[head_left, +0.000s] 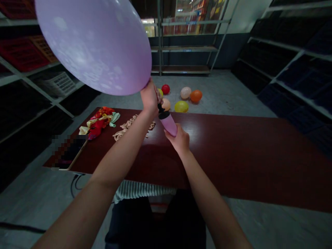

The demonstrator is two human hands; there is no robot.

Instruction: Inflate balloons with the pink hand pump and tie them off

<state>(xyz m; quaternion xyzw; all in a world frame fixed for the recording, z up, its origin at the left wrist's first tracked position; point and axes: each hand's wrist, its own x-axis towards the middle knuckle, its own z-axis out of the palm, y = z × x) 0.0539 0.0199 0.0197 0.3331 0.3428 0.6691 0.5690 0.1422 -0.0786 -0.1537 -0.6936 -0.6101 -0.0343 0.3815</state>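
A large lilac balloon [93, 45] fills the upper left, taut and mottled with pale patches. My left hand [150, 98] is closed around its neck, where it meets the black nozzle of a pink hand pump [168, 123]. My right hand [178, 140] grips the lower barrel of that pump, which tilts up toward the balloon. Both hands are held above a dark red wooden table [233, 155]. Part of the nozzle is hidden by my left fingers.
Limp coloured balloons [98, 122] and a heap of beige ones [129, 126] lie on the table, beside a pixelated dark object [70, 152]. Several inflated balloons [181, 98] rest on the floor beyond. Metal shelves stand on both sides and at the back.
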